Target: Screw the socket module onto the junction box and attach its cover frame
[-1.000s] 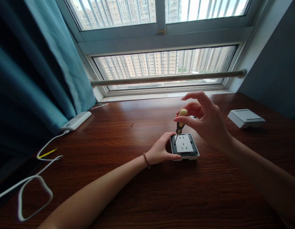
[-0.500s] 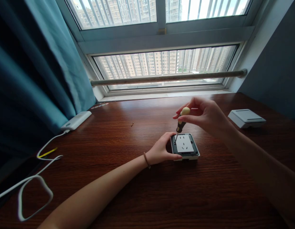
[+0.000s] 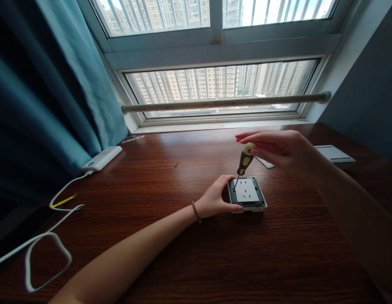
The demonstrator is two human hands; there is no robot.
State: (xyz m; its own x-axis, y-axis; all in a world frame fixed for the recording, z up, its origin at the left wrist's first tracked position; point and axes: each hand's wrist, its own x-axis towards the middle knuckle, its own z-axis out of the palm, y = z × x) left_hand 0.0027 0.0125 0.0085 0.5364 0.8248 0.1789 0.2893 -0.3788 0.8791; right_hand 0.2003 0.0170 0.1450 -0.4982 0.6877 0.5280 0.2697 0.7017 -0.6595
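Head view: on the dark wood worktop (image 3: 145,177), a squarish socket (image 3: 246,190) lies face up. My left hand (image 3: 213,201), the nearer to it, clasps its left side, thumb along the front edge, fingers behind. My right hand (image 3: 283,147), fingers nearly straight, lightly pinches the top of a screwdriver (image 3: 245,161), whose shaft lies below and left. Its long axis slants steeply, tip pointing down-left at the socket's left-hand screw hole; whether it's seated, I can't tell.

Daylight is pouring through the far window (image 3: 221,52), whitening the sky (image 3: 261,14) and laying a soft sheen across the far tabletop (image 3: 202,154); the curtain's (image 3: 56,84) left folds and right wall (image 3: 370,101) are lying in shadow.
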